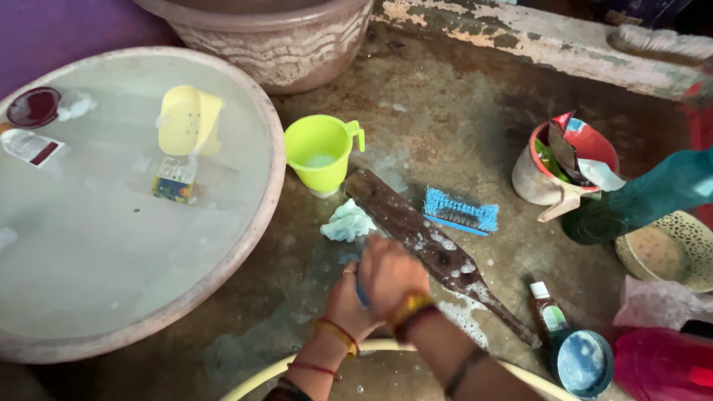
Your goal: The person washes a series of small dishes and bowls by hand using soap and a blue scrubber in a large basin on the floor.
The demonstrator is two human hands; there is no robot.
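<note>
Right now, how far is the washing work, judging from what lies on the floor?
Done: suds cover the wooden paddle, the big basin holds cloudy water, and the blue brush lies put down. In hand: the left hand and right hand press together on something blue, mostly hidden. Left: a crumpled pale cloth waits by the green jug.

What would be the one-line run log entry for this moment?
hands: together, gripping small blue item | beside: wooden paddle, blue brush | ahead: green jug
</note>
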